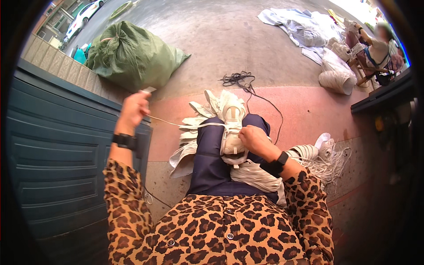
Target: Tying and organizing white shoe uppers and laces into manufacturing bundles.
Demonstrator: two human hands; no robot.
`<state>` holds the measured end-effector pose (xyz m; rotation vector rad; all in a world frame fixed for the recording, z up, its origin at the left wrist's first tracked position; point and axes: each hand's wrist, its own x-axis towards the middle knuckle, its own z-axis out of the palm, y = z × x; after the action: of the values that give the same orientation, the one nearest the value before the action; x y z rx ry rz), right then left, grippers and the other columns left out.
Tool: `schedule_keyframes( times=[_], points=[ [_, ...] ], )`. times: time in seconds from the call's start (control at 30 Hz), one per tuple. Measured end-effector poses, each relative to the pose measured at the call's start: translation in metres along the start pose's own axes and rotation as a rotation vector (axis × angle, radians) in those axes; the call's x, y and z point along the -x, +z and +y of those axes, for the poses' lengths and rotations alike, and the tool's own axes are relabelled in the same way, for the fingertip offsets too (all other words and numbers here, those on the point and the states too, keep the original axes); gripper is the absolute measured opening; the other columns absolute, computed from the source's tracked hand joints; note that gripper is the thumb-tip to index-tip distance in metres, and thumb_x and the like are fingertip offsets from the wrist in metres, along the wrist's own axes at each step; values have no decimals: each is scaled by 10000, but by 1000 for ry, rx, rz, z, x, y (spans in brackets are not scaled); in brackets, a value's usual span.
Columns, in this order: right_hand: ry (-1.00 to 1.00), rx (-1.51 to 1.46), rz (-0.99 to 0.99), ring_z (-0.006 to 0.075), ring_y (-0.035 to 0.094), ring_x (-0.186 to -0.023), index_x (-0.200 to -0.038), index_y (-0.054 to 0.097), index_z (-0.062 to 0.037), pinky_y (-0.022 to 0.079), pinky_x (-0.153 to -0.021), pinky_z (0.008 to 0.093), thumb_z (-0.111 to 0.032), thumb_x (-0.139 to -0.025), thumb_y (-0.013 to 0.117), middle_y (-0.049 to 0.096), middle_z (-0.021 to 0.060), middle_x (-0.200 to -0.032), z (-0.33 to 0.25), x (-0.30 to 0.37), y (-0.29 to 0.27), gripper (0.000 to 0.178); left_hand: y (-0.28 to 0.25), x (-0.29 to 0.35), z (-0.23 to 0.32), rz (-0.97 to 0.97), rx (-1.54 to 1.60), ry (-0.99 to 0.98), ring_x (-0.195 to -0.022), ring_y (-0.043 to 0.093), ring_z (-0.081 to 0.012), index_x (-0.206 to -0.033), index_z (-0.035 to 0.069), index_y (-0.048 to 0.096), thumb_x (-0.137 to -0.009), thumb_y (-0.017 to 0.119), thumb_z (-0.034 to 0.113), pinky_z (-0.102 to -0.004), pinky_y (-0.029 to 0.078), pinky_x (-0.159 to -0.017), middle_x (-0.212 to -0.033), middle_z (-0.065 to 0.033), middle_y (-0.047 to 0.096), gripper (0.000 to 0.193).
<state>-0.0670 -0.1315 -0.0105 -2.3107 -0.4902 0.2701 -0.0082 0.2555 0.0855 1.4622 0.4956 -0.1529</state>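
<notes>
By the left hand (134, 110), the lace (203, 125) is pinched, left of the knees (209, 139). What the right hand (257, 140) grasps at the shoe (232, 143) (between the knees) cannot be told; pulling should be even.

we can read no text, label, brand, number or sign on anything in this view.
</notes>
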Motion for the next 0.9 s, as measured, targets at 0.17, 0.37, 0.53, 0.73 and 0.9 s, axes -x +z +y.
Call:
schedule_keyframes(
  times=[0.17, 0.37, 0.53, 0.73, 0.9],
  points=[
    [-238, 422, 68, 323, 563, -618, -600, 546, 7, 458, -593, 409, -72, -675, 525, 547, 188, -647, -4, -4, 15, 111, 99, 33, -60, -217, -322, -84, -473, 444, -55, -1108, 74, 510, -850, 551, 185, -201, 374, -410, -635, 23, 498, 284],
    [-40, 449, -167, 313, 594, -623, -642, 604, -6, 476, -582, 376, -38, -640, 564, 587, 174, -666, 3, -20, 15, 52, 152, 48, -108, -479, -386, 82, -675, 478, -43, -931, 19, 622, -848, 540, 152, -193, 406, -625, -752, 31, 562, 176],
    [137, -366, -186, 373, 565, -631, -664, 602, -17, 448, -587, 422, -113, -733, 528, 575, 179, -682, 23, -17, 14, 139, 173, 57, -132, -458, -554, 248, -709, 536, -114, -901, 17, 625, -834, 538, 143, -246, 431, -663, -768, -21, 605, 167],
    [-198, 44, 96, 385, 533, -696, -742, 505, 16, 424, -592, 442, -18, -695, 499, 531, 198, -712, 17, -10, 21, 58, 179, 64, -129, -220, -944, 584, -676, 560, -207, -898, 74, 626, -809, 546, 131, -305, 438, -638, -729, -84, 599, 133],
    [-177, 40, 60, 387, 541, -715, -886, 475, -8, 427, -615, 440, 16, -722, 472, 543, 206, -728, 11, -18, 26, 165, 178, 58, -129, -224, -465, 269, -605, 469, -80, -958, 41, 598, -830, 541, 106, -230, 410, -581, -653, -3, 522, 154]
  ],
)
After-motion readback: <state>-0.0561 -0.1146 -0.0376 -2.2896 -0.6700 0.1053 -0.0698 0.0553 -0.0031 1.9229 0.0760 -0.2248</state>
